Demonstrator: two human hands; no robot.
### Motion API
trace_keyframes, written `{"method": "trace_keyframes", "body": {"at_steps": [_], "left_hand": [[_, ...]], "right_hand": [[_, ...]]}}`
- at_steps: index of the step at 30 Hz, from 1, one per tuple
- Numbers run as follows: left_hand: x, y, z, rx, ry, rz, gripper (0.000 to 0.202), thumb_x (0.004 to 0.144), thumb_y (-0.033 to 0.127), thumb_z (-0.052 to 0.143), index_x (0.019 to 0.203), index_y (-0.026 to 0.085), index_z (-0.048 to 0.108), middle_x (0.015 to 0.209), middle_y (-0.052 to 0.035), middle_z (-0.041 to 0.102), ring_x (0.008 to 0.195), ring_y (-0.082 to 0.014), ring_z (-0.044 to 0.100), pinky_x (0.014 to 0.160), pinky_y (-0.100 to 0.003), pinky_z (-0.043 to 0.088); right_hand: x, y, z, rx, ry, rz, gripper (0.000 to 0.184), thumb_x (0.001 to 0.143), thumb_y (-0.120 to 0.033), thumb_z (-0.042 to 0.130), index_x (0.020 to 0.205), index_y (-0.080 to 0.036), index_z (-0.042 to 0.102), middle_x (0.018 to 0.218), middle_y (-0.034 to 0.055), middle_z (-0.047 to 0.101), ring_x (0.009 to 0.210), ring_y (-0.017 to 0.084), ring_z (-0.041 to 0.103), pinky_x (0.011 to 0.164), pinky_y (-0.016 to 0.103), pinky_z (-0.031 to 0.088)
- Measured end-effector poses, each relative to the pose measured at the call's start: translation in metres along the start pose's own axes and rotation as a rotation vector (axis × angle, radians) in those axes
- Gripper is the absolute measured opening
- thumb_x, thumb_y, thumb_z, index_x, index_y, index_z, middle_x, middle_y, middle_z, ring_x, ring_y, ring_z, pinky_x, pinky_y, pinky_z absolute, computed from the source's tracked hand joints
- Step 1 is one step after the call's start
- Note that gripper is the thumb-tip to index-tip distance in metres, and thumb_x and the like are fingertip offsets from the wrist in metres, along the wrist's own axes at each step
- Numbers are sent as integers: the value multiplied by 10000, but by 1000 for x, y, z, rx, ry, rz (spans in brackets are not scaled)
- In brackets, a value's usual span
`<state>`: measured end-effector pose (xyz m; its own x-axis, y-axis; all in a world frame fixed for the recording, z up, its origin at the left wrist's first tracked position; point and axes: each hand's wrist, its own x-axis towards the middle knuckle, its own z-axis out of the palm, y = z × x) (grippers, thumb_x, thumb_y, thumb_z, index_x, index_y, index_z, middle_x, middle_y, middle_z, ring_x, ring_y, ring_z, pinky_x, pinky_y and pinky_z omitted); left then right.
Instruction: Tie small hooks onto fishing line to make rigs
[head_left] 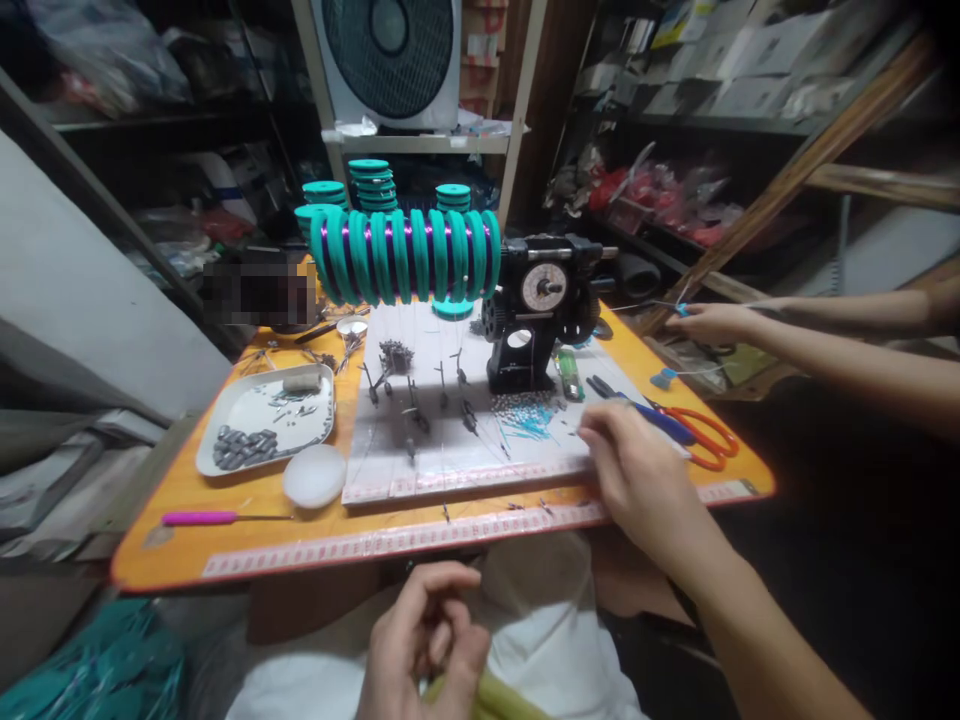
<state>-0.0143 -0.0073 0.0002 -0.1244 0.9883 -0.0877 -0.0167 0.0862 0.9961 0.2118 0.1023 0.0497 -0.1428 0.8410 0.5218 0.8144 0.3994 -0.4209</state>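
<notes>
Above my lap, my left hand is curled with thumb and fingers close together; whatever it may hold is hidden. My right hand hovers by the right front of the white board, fingertips pinched; I cannot make out anything between them. Close to it lie blue-handled pliers, orange-handled scissors and a small pile of light-blue pieces. A black winding machine carries a row of teal spools wound with purple. Thin lines with small dark fittings hang below the spools onto the board.
On the left are a white tray of grey weights, a round white lid and a pink-handled needle tool. Another person's hand holds a line at right. More teal spools and a fan stand behind.
</notes>
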Motion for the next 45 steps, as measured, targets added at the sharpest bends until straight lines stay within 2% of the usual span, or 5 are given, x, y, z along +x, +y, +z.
{"method": "trace_keyframes", "body": {"at_steps": [12,19,28,35,45], "left_hand": [[4,28,-1,32,-180,205,106,912,277,646,971,211,703,876,-42,639,734,-130,560,625,-213,450],[2,19,-8,-323,-10,14,195,907,328,665,803,172,611,744,13,559,601,-68,454,534,-151,382],[-2,17,-8,-349,-61,33,152,908,317,657,832,187,631,812,-1,592,743,-111,569,745,-216,493],[1,14,-11,193,-182,224,108,940,230,568,861,193,632,848,-37,632,814,-166,606,715,-242,495],[-6,17,-9,-323,-140,-4,45,909,248,657,904,216,626,884,-3,652,950,-143,660,916,-261,528]], "right_hand": [[-58,-84,7,1069,-518,478,171,942,-367,624,1028,-240,550,817,-3,601,674,118,571,575,213,486],[-72,-100,29,1305,-250,588,132,921,-365,654,998,-273,598,797,-15,594,532,73,441,455,181,369],[-66,-108,44,1165,-83,447,27,770,-320,819,763,-300,801,801,34,688,804,170,675,703,256,568],[-36,-102,32,1330,-426,517,54,733,-289,837,755,-250,806,1041,81,760,766,191,735,631,284,615],[-54,-106,35,858,-120,281,62,790,-237,790,803,-296,804,790,34,778,706,199,713,611,288,583]]}}
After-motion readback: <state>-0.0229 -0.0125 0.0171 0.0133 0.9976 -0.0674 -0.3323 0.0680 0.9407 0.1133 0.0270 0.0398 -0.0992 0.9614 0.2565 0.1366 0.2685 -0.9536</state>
